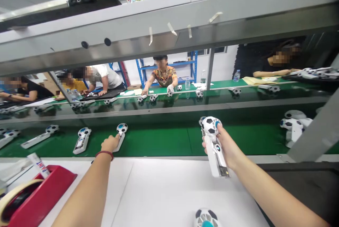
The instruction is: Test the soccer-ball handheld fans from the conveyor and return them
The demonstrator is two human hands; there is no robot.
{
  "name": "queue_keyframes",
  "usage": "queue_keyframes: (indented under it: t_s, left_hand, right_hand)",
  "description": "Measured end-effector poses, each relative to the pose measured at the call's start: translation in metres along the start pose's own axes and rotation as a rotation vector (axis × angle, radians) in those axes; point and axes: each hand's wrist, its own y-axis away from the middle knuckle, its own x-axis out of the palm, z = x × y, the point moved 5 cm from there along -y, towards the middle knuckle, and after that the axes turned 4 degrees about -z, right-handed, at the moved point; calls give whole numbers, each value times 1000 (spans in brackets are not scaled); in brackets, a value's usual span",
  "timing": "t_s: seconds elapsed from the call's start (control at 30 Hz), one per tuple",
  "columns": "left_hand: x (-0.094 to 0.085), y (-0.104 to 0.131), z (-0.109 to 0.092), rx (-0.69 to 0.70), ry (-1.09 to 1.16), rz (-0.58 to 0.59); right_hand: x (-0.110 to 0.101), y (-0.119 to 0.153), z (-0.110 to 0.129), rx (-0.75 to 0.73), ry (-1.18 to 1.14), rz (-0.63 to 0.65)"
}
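My right hand (225, 142) grips a football-patterned handheld fan (211, 126), holding it up over the front edge of the belt. Its handle is uncovered on the near side, baring the parts inside. At the left, my left hand (109, 144) has its fingers closed at the handle of a second such fan (122, 128) on the green conveyor belt (159, 138); its fingertips are partly hidden. Partly behind the raised fan is another ball-headed piece. On the white worktop (148, 191), close to me, a fan head with a blue centre (206, 218) shows at the lower edge.
Several more fans, one of them a nearby fan (82, 140), lie along the belt. A red tape dispenser (45, 195) stands at left front, and a metal post (315, 135) rises at right. An overhead shelf (169, 11) crosses above. Several people work across the belt.
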Motion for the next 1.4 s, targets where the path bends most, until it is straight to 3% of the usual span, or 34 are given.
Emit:
queue_keyframes:
  t_s: [0.1,0.2,0.37,0.53,0.63,0.77,0.9,1.03,1.13,1.2,1.33,1.4]
  left_hand:
    - [5,-14,20,-90,24,65]
    - [22,-12,17,-133,105,90]
    - [52,20,-15,-195,466,188]
    - [65,80,-61,-109,1033,252]
    - [58,108,-80,-119,1215,313]
    - [38,128,-90,-244,1389,426]
    - [18,140,-91,-275,1405,572]
    - [5,150,-93,-188,1359,714]
    - [9,157,-93,-214,1293,685]
    - [19,164,-90,-266,1274,584]
    - [54,194,-68,-307,1269,349]
    - [75,212,-57,-213,1197,367]
  right_hand:
    - [0,-1,-1,-59,57,-28]
    - [-2,2,1,-187,77,-51]
    - [-5,11,10,-409,77,-65]
    - [-6,12,8,-428,-5,-24]
    - [-7,9,3,-392,14,-29]
    - [-4,7,-2,-396,77,-13]
    - [-1,11,-6,-387,128,-23]
    - [-7,20,-8,-392,164,-41]
    - [-19,26,-11,-435,158,-83]
    - [-28,26,-14,-484,164,-88]
    - [-40,20,-25,-572,276,-23]
    - [-42,15,-34,-546,391,35]
